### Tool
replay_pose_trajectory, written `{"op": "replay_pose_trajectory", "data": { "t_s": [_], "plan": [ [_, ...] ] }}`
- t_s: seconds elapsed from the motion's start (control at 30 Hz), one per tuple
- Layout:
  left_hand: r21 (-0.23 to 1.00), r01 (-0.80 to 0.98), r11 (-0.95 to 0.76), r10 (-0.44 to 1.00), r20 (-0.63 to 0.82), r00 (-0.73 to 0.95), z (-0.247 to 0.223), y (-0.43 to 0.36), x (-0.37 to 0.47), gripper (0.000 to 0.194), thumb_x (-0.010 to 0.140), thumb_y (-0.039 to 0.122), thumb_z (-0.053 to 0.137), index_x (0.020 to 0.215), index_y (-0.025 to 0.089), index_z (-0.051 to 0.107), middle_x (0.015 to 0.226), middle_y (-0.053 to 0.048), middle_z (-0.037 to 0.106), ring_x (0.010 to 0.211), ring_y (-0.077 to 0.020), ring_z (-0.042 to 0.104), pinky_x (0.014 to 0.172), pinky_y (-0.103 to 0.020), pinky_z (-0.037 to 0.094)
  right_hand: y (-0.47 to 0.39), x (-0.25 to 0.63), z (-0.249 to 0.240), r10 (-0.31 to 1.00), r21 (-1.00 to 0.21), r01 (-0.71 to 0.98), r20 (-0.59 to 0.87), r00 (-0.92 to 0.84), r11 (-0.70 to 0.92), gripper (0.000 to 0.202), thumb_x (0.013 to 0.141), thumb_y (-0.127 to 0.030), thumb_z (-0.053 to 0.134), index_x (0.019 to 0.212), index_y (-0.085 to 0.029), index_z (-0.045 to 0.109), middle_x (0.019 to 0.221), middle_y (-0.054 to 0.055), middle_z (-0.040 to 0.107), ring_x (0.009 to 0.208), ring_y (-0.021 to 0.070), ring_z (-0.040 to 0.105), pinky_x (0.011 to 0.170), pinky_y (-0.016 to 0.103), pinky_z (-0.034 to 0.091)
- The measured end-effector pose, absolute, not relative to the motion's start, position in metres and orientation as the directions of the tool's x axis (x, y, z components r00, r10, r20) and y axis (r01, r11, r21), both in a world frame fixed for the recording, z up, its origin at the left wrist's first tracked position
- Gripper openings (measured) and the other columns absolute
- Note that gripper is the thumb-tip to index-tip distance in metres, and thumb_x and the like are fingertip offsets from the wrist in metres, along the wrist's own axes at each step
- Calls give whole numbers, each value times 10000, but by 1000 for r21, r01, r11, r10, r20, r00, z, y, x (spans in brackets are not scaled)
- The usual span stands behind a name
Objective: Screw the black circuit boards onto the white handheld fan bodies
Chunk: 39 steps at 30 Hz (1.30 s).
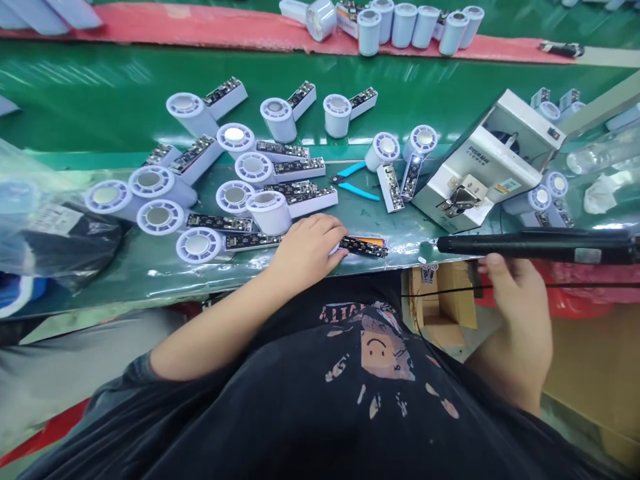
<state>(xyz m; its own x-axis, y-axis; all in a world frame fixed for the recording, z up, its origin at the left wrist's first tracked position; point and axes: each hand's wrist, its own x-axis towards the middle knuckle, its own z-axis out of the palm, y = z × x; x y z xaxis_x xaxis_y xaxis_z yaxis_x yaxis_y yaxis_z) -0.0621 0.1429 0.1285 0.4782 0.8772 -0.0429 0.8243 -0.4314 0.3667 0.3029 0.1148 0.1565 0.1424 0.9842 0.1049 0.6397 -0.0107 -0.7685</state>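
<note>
My left hand is closed around a white device at the table's front edge; its black circuit board sticks out to the right, with an orange strip beside it. At the right, my right hand is by a black electric screwdriver, thumb against its underside; the other fingers are partly hidden and blurred, and the tool's tip points left. Several white cylinders with circuit-board handles, such as one device, lie left of and behind my left hand. Blue-handled cutters lie behind it.
A silver screw feeder machine stands at the right, with more devices behind it. Black and clear plastic bags lie at the left. A red-covered shelf holding white cylinders crosses the back. Cardboard boxes are below the table edge.
</note>
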Motion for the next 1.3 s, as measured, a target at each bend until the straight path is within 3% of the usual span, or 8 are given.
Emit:
{"op": "replay_pose_trajectory", "data": {
  "t_s": [0.07, 0.13, 0.2, 0.3, 0.47, 0.7, 0.93, 1.3],
  "plan": [
    [388, 815, -431, 879, -25, 477, 126, 143, -63, 263, 966, 297, 564, 1176, 163, 650, 1246, -140, 673, 1208, -312, 589, 1025, -503, 502, 106, 284, 176, 1000, -675, 738, 5, -30, 26, 278, 832, -456, 746, 790, -182, 735, 611, 46, 665, 484, 141, 575, 442, 259, 374],
    [401, 802, -442, 874, -9, 486, 124, 144, -65, 296, 948, 285, 584, 1201, 141, 639, 1271, -157, 658, 1210, -322, 584, 1032, -509, 499, 102, 249, 185, 980, -611, 780, -35, -198, 136, 266, 829, -492, 742, 844, -226, 753, 668, 8, 697, 512, 136, 597, 462, 259, 412],
    [415, 786, -458, 866, 9, 500, 122, 145, -67, 330, 926, 254, 598, 1225, 118, 624, 1268, -172, 650, 1198, -320, 587, 1040, -504, 495, 107, 208, 178, 948, -578, 770, 17, -319, 269, 350, 874, -554, 667, 1035, -254, 749, 969, 41, 752, 872, 192, 708, 747, 334, 572],
    [434, 763, -479, 853, 27, 521, 119, 147, -70, 337, 901, 204, 599, 1221, 99, 616, 1214, -165, 663, 1181, -305, 596, 1051, -478, 494, 128, 160, 145, 904, -497, 768, 91, -417, 404, 497, 882, -474, 676, 1313, -227, 650, 1326, 109, 653, 1244, 294, 588, 1065, 490, 484],
    [445, 745, -497, 843, 44, 536, 115, 150, -76, 370, 889, 206, 613, 1246, 107, 601, 1205, -146, 678, 1210, -296, 599, 1066, -467, 494, 157, 138, 110, 813, -399, 730, 74, -577, 554, 317, 942, -330, 593, 1216, -210, 699, 1134, 89, 706, 1067, 243, 602, 936, 411, 479],
    [478, 716, -509, 835, 75, 544, 114, 153, -80, 457, 877, 205, 615, 1317, 100, 554, 1244, -152, 674, 1218, -290, 602, 1073, -459, 485, 161, 140, 121, 780, -299, 730, 89, -620, 614, 409, 945, -282, 511, 1317, -175, 643, 1091, 113, 690, 954, 243, 580, 843, 408, 437],
    [466, 713, -523, 826, 71, 559, 116, 154, -80, 401, 871, 194, 599, 1265, 120, 590, 1246, -136, 681, 1202, -279, 617, 1060, -439, 499, 170, 141, 123, 729, -344, 673, 52, -682, 655, 273, 926, -230, 522, 1103, -214, 728, 1092, 63, 709, 1001, 213, 594, 915, 381, 448],
    [496, 710, -500, 831, 45, 554, 122, 155, -75, 290, 906, 271, 610, 1160, 135, 644, 1199, -121, 697, 1167, -277, 629, 1045, -449, 503, 169, 137, 116, 716, -468, 633, 0, -698, 617, 302, 964, -249, 521, 1179, -203, 728, 1127, 84, 680, 1044, 210, 575, 929, 386, 469]
  ]
}}
